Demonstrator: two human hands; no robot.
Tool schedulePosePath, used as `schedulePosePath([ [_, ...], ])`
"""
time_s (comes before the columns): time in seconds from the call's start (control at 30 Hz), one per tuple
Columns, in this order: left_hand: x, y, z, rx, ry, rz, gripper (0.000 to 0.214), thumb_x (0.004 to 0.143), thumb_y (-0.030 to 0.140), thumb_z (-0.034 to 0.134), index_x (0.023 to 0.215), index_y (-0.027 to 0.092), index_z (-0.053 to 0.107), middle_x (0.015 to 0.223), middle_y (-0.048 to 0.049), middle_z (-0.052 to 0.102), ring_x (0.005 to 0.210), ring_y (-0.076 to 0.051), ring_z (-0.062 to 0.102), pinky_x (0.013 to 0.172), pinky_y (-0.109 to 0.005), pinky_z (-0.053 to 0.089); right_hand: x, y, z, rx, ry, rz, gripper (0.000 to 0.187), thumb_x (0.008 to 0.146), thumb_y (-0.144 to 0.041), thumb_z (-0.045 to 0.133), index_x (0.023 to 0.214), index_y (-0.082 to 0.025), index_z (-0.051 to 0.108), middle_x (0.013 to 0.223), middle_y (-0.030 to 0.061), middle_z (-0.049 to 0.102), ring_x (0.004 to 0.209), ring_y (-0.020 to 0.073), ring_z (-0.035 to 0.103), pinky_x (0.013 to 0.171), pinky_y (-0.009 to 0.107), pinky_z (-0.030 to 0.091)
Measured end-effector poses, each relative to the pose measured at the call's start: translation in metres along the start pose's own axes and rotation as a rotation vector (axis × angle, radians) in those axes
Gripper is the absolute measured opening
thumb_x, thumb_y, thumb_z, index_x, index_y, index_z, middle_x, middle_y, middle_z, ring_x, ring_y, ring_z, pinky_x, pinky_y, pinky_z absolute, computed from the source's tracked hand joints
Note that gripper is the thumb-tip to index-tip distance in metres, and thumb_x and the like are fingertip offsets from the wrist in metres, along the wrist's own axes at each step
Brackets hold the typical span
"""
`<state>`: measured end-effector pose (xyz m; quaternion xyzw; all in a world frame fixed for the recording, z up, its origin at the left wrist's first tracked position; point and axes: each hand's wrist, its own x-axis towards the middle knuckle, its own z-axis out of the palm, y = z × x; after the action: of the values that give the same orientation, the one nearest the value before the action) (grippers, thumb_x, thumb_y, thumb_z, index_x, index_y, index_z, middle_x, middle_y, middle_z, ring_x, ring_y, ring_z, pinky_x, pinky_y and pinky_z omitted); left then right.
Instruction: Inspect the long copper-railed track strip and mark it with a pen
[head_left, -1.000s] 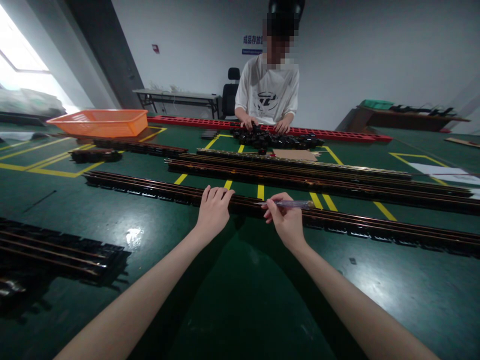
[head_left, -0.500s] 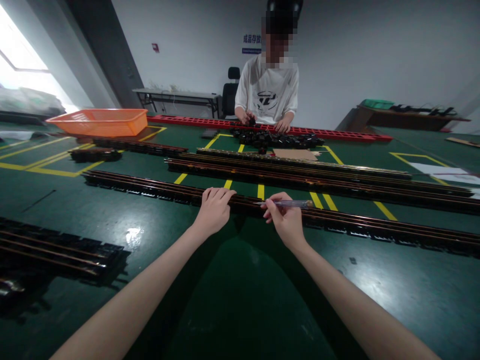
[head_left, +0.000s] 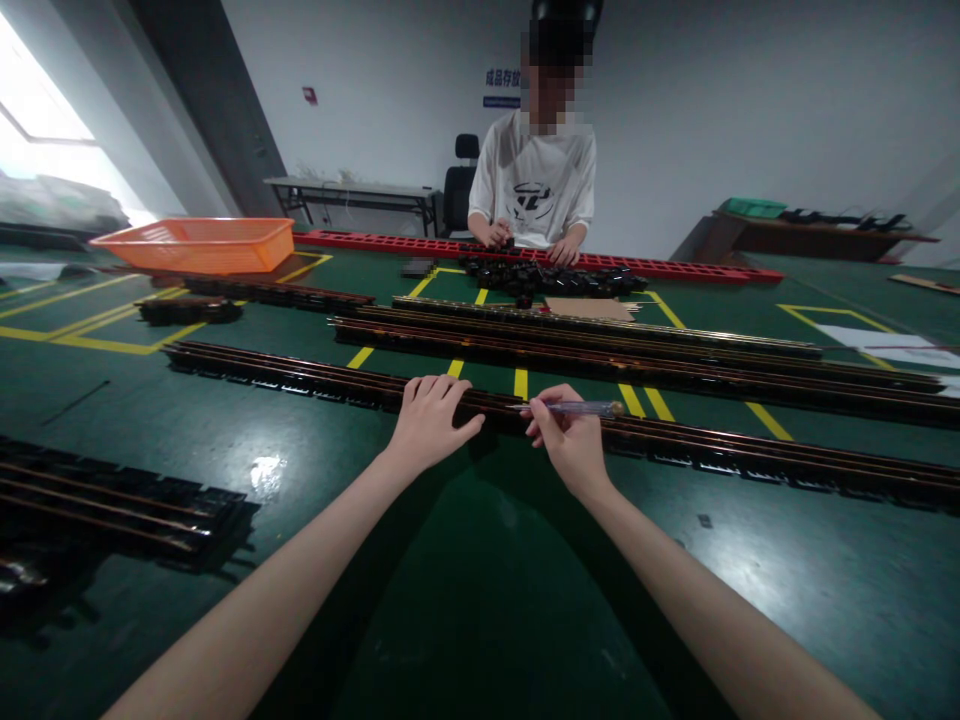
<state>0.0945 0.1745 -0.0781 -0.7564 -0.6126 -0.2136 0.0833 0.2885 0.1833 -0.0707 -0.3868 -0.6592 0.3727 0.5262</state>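
Note:
A long black rail strip (head_left: pixel 720 445) with copper-coloured bars along it runs across the green table before me. My left hand (head_left: pixel 433 420) lies over this strip with its fingers spread and the thumb held out to the right. Closed around a screwdriver (head_left: pixel 581 408) with a clear handle is my right hand (head_left: pixel 570 435), just right of the left. The screwdriver lies nearly level, its thin tip pointing left above the strip; whether the tip touches it I cannot tell.
Behind lie more long barred strips (head_left: pixel 600 350). Another strip stack (head_left: pixel 112 500) sits at the near left. An orange basket (head_left: pixel 202 245) stands at the back left. Across the table a person (head_left: pixel 534 180) handles black parts (head_left: pixel 547 275) beside a red slotted rail (head_left: pixel 697 268).
My left thumb has swung out to the right, away from the fingers. My right hand and the screwdriver have stayed almost in place.

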Motion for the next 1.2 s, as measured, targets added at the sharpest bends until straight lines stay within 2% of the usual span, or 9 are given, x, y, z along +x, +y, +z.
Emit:
schedulePosePath([
  [0.33, -0.0001, 0.0047, 0.0008, 0.06, 0.044, -0.001, 0.036, 0.086, 0.043, 0.049, 0.109, 0.017, 0.058, 0.111, -0.0093, 0.063, 0.106, -0.027, 0.053, 0.098, -0.045, 0.034, -0.0002, 0.0013, 0.0012, 0.005, 0.01, -0.001, 0.019, 0.083, -0.036, 0.058, 0.079, -0.019, 0.052, 0.069, 0.0003, 0.061, 0.052, 0.0098, 0.057, 0.04, 0.019, 0.046],
  [0.7, -0.0012, 0.0058, 0.0043, 0.08, 0.076, -0.033, 0.037, 0.086, 0.039, 0.047, 0.11, 0.013, 0.059, 0.112, -0.0122, 0.063, 0.108, -0.028, 0.053, 0.104, -0.047, 0.032, -0.0004, 0.0007, 0.001, -0.008, 0.018, -0.022, 0.019, 0.084, -0.036, 0.058, 0.079, -0.018, 0.053, 0.069, 0.0009, 0.062, 0.052, 0.01, 0.058, 0.04, 0.019, 0.048],
  [1.2, -0.002, 0.0061, 0.0024, 0.067, 0.063, -0.01, 0.032, 0.086, 0.029, 0.045, 0.112, 0.015, 0.059, 0.114, -0.0107, 0.062, 0.112, -0.027, 0.052, 0.107, -0.048, 0.027, -0.0016, -0.001, 0.0004, -0.019, 0.081, -0.071, 0.019, 0.084, -0.036, 0.057, 0.078, -0.019, 0.052, 0.067, 0.0004, 0.063, 0.048, 0.0096, 0.057, 0.04, 0.02, 0.048],
])
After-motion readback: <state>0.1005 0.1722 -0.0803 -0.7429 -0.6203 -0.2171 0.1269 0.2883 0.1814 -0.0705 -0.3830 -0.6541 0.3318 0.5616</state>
